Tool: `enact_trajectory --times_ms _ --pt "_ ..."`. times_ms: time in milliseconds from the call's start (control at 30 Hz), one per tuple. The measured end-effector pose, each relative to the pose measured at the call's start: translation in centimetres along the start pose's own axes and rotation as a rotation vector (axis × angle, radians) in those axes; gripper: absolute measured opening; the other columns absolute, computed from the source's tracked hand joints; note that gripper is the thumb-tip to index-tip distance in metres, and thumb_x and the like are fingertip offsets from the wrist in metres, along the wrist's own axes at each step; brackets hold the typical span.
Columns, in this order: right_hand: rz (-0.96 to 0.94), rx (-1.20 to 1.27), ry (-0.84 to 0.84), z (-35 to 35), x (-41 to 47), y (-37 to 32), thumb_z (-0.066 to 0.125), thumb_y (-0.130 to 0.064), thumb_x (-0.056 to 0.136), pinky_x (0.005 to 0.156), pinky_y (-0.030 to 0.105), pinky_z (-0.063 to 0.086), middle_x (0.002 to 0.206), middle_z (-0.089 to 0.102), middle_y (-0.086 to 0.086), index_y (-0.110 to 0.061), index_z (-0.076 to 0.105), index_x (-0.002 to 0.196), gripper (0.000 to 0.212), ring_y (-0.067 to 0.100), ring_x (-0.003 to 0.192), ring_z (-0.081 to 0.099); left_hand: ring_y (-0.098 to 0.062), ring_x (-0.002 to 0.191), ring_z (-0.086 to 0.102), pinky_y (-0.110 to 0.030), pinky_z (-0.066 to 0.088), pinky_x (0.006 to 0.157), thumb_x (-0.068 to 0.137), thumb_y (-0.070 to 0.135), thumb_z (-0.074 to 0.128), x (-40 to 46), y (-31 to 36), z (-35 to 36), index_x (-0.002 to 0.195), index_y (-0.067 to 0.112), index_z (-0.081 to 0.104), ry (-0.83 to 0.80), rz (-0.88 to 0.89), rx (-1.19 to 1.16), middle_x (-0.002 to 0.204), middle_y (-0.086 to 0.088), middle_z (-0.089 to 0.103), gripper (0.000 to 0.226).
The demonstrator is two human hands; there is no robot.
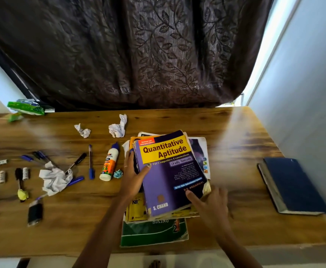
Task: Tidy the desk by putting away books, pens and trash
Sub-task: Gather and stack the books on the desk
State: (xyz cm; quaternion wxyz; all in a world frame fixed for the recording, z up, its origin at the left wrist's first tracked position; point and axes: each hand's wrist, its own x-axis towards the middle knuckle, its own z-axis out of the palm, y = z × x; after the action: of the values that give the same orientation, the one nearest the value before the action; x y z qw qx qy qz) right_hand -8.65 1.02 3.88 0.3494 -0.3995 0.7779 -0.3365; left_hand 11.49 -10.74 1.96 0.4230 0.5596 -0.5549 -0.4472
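A thick purple and yellow book titled Quantitative Aptitude (169, 171) tops a stack of books (154, 232) in the middle of the wooden desk (235, 132). My left hand (134, 176) grips the purple book's left edge, thumb on the cover. My right hand (210, 206) holds its lower right corner, thumb on top. A dark blue book (291, 185) lies alone at the right. Pens (91, 162) and crumpled paper (54, 179) are scattered on the left half.
A glue bottle (109, 163) stands left of the stack, beside a small teal paper ball (118, 174). Two white paper wads (117, 126) lie farther back. A green wrapper (25, 107) sits at the back left. A dark curtain hangs behind; a wall borders the right.
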Motion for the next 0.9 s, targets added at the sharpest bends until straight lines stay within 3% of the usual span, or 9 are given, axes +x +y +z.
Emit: enact_trajectory --times_ms 33,100,200,267,400,600,733,833,900 --pt "-0.083 -0.151 0.064 -0.3 0.4 0.3 0.071 -0.046 0.075 0.096 0.046 0.043 0.116 0.037 -0.003 -0.017 0.043 0.121 0.062 0.02 0.117 0.04 -0.016 0.138 0.032 -0.033 0.044 0.099 0.089 0.018 0.062 -0.1 -0.1 -0.1 0.148 0.025 0.022 0.004 -0.027 -0.042 0.156 0.0 0.019 0.071" --pt "-0.154 -0.184 0.053 -0.7 1.4 0.1 0.07 -0.042 0.078 0.099 0.045 0.039 0.127 0.042 0.0 -0.017 0.039 0.132 0.067 0.021 0.125 0.036 -0.02 0.131 0.043 -0.037 0.051 0.092 0.089 0.014 0.06 -0.5 -0.3 -0.3 0.145 0.025 0.025 -0.012 -0.055 -0.154 0.148 -0.002 0.035 0.067" --pt "-0.075 0.228 -0.204 -0.6 2.3 -1.2 0.063 -0.026 0.087 0.08 0.035 0.056 0.123 0.057 0.002 -0.024 0.045 0.121 0.038 0.019 0.115 0.056 -0.019 0.117 0.055 -0.039 0.054 0.086 0.088 0.012 0.06 -1.1 -0.5 -0.3 0.14 0.031 0.027 -0.022 -0.08 -0.224 0.133 -0.002 0.05 0.064" --pt "-0.026 0.329 -0.23 -0.3 2.6 -1.7 0.057 -0.02 0.091 0.071 0.029 0.057 0.119 0.061 0.005 -0.026 0.047 0.115 0.026 0.015 0.103 0.062 -0.017 0.114 0.056 -0.037 0.054 0.084 0.088 0.01 0.06 -1.3 -0.5 -0.4 0.143 0.028 0.025 -0.037 -0.091 -0.226 0.131 -0.002 0.051 0.068" --pt "0.019 0.329 -0.212 0.2 2.6 -1.8 0.055 -0.017 0.092 0.086 0.047 0.055 0.118 0.061 0.006 -0.021 0.049 0.118 0.027 0.02 0.107 0.061 -0.012 0.109 0.056 -0.022 0.054 0.075 0.089 0.008 0.058 -1.2 -0.3 -0.4 0.147 0.024 0.018 -0.078 -0.115 -0.21 0.13 0.002 0.047 0.072" --pt "0.007 0.322 -0.184 1.2 1.6 -1.7 0.056 -0.016 0.092 0.089 0.047 0.054 0.118 0.061 0.002 -0.026 0.048 0.118 0.029 0.014 0.106 0.059 -0.015 0.108 0.056 -0.025 0.055 0.072 0.093 0.003 0.049 -1.0 -0.3 -0.6 0.15 0.022 0.011 -0.106 -0.188 -0.284 0.135 -0.003 0.044 0.071" --pt "-0.049 0.208 -0.177 2.3 0.5 -1.8 0.066 -0.02 0.084 0.095 0.052 0.049 0.134 0.048 0.005 -0.024 0.041 0.124 0.047 0.02 0.124 0.049 -0.017 0.094 0.061 -0.022 0.058 0.062 0.095 0.002 0.044 -0.9 -0.1 -0.8 0.147 0.021 0.019 -0.095 -0.217 -0.351 0.13 -0.011 0.05 0.061" --pt "-0.118 -0.097 -0.047 3.4 0.1 -1.9 0.068 -0.031 0.081 0.111 0.054 0.029 0.153 0.025 0.005 -0.018 0.025 0.142 0.076 0.021 0.144 0.018 -0.014 0.087 0.064 -0.021 0.058 0.058 0.097 0.004 0.041 -0.8 0.0 -0.8 0.147 0.025 0.019 -0.064 -0.269 -0.412 0.121 -0.002 0.055 0.059" --pt "-0.122 -0.1 -0.053 3.3 0.3 -1.7 0.068 -0.034 0.081 0.111 0.054 0.028 0.154 0.023 0.006 -0.018 0.023 0.143 0.079 0.021 0.144 0.017 -0.01 0.082 0.067 -0.021 0.057 0.058 0.098 0.005 0.04 -0.9 0.2 -0.7 0.145 0.025 0.021 -0.067 -0.267 -0.385 0.114 0.003 0.058 0.055"
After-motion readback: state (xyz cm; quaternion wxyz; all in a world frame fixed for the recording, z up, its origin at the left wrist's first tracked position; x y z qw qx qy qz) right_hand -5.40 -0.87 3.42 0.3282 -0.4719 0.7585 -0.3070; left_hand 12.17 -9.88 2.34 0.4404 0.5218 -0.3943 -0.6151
